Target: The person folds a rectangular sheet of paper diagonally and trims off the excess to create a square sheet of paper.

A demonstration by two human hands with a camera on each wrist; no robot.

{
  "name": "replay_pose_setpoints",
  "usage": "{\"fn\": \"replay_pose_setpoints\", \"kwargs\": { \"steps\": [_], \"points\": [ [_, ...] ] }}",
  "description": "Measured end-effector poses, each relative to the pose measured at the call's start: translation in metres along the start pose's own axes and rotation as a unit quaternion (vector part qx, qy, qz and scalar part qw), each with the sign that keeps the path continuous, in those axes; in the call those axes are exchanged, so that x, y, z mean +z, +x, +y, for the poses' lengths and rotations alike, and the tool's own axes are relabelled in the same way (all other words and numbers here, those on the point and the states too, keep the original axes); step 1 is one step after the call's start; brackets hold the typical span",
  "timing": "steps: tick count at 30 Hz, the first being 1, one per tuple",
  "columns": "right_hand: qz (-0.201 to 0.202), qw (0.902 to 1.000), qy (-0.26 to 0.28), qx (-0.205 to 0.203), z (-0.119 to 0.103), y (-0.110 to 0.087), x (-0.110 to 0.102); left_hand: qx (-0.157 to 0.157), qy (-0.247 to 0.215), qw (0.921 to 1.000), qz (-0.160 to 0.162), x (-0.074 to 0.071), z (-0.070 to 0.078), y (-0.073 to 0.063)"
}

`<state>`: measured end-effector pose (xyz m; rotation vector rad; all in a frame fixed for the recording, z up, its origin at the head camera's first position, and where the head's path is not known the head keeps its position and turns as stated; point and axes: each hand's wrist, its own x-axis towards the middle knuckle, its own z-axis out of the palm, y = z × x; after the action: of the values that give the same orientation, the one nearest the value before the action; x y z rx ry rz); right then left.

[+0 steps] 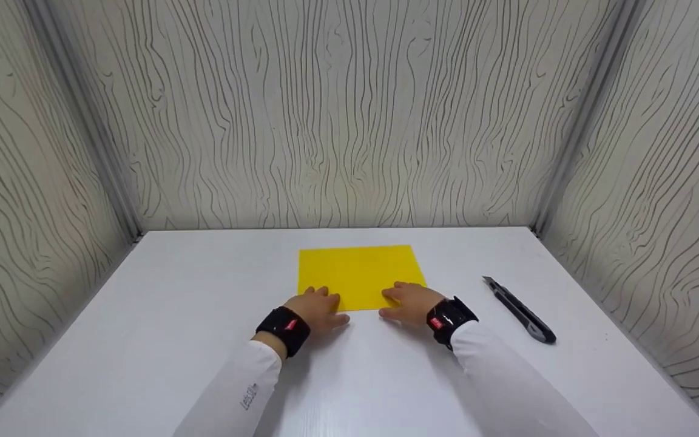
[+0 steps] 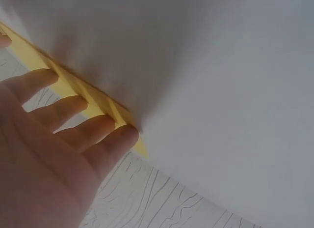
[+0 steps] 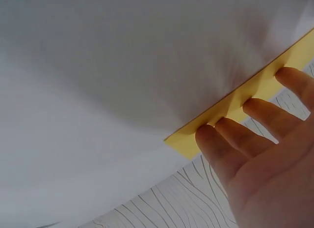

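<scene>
A yellow sheet of paper (image 1: 355, 273) lies flat on the white table, its near edge toward me. My left hand (image 1: 318, 308) rests its fingertips on the sheet's near left corner. On the near right part, the fingertips of my right hand (image 1: 409, 302) touch the paper. Both hands have spread, mostly straight fingers and hold nothing. In the left wrist view, the left fingers (image 2: 105, 132) meet the paper along its near edge. The right wrist view has the right fingers (image 3: 230, 137) touching the same edge near its other corner.
A black and grey utility knife (image 1: 519, 311), its blade tip out, lies on the white table (image 1: 204, 291) right of my right hand. Wood-patterned panels (image 1: 337, 121) rise behind the table and along both sides.
</scene>
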<state>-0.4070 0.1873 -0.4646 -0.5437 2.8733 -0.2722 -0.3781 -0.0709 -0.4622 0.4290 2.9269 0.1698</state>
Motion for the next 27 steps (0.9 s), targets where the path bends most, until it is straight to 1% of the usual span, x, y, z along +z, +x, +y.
{"fn": "replay_pose_setpoints", "kwargs": {
  "steps": [4,7,12,20,24,27],
  "points": [
    [0.001,0.9999,0.012,-0.005,0.005,-0.002,0.002,0.015,0.028,0.9995,0.006,0.004,0.006,-0.007],
    [0.005,0.9998,0.013,-0.011,0.010,-0.002,0.005,0.021,0.042,0.9989,0.008,0.006,0.010,-0.012],
    [0.015,0.9994,0.023,-0.023,0.017,-0.004,0.009,0.028,0.053,0.9981,0.014,0.008,0.017,-0.023],
    [0.011,0.9980,0.059,-0.017,0.013,-0.020,0.002,0.058,0.087,0.9939,0.036,0.013,0.028,-0.044],
    [0.016,0.9977,0.062,-0.020,0.013,-0.025,0.000,0.069,0.097,0.9920,0.043,0.013,0.036,-0.055],
    [0.022,0.9972,0.067,-0.026,0.016,-0.027,0.000,0.073,0.099,0.9914,0.043,0.014,0.039,-0.058]
  ]
}}
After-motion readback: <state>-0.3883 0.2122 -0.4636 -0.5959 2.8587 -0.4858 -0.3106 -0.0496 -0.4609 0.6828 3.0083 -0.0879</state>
